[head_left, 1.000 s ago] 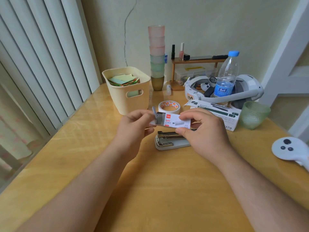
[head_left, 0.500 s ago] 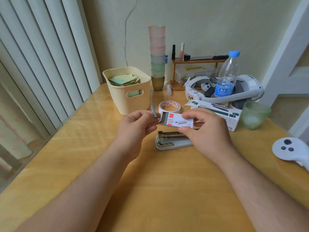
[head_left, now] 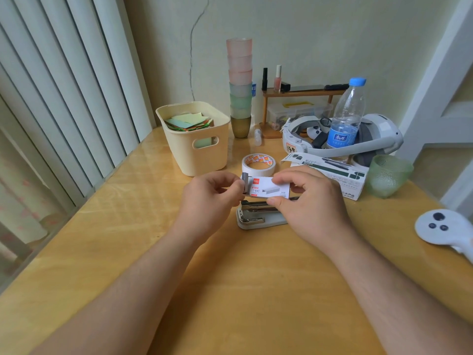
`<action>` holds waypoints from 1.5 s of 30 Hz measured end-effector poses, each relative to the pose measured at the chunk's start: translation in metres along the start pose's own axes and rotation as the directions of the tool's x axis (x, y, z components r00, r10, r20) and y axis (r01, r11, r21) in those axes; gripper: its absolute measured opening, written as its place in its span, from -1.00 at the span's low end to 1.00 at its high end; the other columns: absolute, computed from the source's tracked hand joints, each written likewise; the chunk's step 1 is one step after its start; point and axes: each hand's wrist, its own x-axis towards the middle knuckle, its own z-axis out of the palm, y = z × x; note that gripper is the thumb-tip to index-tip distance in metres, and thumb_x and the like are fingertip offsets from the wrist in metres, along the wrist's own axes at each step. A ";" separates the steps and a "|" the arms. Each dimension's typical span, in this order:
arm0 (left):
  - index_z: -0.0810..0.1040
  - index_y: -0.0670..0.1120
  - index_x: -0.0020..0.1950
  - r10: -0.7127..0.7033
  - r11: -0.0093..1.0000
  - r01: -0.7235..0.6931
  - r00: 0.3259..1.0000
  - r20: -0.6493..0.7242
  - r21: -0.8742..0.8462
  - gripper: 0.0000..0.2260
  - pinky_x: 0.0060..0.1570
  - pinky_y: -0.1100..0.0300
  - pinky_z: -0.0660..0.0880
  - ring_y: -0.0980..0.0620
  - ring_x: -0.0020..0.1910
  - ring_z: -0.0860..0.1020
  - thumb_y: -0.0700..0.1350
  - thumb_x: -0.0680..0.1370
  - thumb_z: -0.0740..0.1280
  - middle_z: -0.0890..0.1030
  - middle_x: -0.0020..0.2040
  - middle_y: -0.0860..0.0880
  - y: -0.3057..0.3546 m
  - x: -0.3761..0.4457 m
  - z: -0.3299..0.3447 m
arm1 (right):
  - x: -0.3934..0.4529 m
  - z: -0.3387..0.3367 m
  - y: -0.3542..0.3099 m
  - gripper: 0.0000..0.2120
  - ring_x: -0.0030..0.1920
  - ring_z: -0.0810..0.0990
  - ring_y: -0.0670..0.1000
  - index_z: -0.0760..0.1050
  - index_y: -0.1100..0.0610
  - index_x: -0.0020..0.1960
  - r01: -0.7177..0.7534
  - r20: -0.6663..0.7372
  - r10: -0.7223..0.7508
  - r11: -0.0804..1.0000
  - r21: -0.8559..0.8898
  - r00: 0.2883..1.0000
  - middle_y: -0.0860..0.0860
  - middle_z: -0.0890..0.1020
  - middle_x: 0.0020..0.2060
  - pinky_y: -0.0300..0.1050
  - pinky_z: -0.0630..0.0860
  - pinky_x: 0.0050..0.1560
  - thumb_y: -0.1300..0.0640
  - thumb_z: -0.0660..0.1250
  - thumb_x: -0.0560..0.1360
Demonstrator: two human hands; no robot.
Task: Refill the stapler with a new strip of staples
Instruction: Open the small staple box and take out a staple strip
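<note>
Head view: the right hand (head_left: 311, 208) holds a small white staple box (head_left: 268, 188) above the desk (head_left: 230, 290), fingers (head_left: 284, 178) grasping its top and bottom edges. The left hand (head_left: 208, 201) pinches a grey staple strip (head_left: 245, 184) at the box's open left end, fingers clenched on it. The stapler (head_left: 258, 216) lies open on the desk directly below both hands. A tape roll (head_left: 258, 163) sits just behind the box; a cream basket (head_left: 197, 147) stands to the left.
</note>
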 end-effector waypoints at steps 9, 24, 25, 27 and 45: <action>0.74 0.05 -0.22 -0.020 1.000 0.020 1.000 -0.010 0.003 -0.86 -0.10 0.06 0.62 0.09 -0.28 0.62 -0.04 0.53 0.46 0.73 -0.32 0.02 -0.002 0.001 0.000 | -0.003 0.001 -0.004 -0.67 -0.01 0.63 -0.07 0.72 0.06 -0.02 0.063 -0.008 -0.064 0.996 -0.068 0.998 -0.10 0.70 -0.02 -0.08 0.58 0.10 0.21 0.66 0.24; 0.71 -0.06 -0.19 0.066 0.998 -0.065 0.997 0.031 -0.028 -0.85 -0.51 0.47 0.25 0.29 -0.57 0.37 -0.14 0.58 0.44 0.49 -0.56 0.24 0.003 -0.002 0.005 | 0.003 0.006 0.001 -0.70 0.05 0.56 0.09 0.70 0.08 -0.03 0.139 -0.016 -0.144 0.976 -0.169 0.989 -0.06 0.72 -0.01 -0.18 0.42 0.13 0.19 0.65 0.26; 0.70 -0.06 -0.19 0.067 0.997 -0.065 0.997 0.029 -0.052 -0.85 -0.50 0.46 0.25 0.27 -0.55 0.36 -0.13 0.58 0.44 0.48 -0.54 0.23 0.003 0.000 0.005 | 0.007 0.005 0.001 -0.70 0.07 0.54 0.09 0.70 0.07 -0.02 0.129 -0.015 -0.133 0.975 -0.182 0.991 -0.06 0.72 0.00 -0.23 0.37 0.11 0.19 0.64 0.27; 0.71 -0.05 -0.18 0.063 0.995 -0.062 0.998 0.014 -0.073 -0.86 -0.43 0.41 0.29 0.24 -0.48 0.36 -0.10 0.57 0.45 0.51 -0.48 0.20 0.000 0.003 0.003 | 0.020 0.002 0.001 -0.70 0.08 0.53 0.08 0.70 0.06 0.02 0.085 0.003 -0.086 0.978 -0.193 0.996 -0.07 0.72 0.04 -0.26 0.32 0.08 0.18 0.62 0.31; 0.57 0.03 -0.08 0.063 0.996 -0.061 0.997 -0.040 0.059 -0.92 -0.21 0.22 0.50 0.10 -0.29 0.60 -0.11 0.52 0.45 0.72 -0.25 0.06 -0.017 0.009 0.008 | 0.078 0.016 0.027 -0.84 -0.11 0.55 -0.07 0.67 -0.04 -0.09 -0.173 0.431 0.410 0.854 -0.490 0.804 -0.06 0.65 -0.08 -0.17 0.43 -0.14 0.09 0.60 0.38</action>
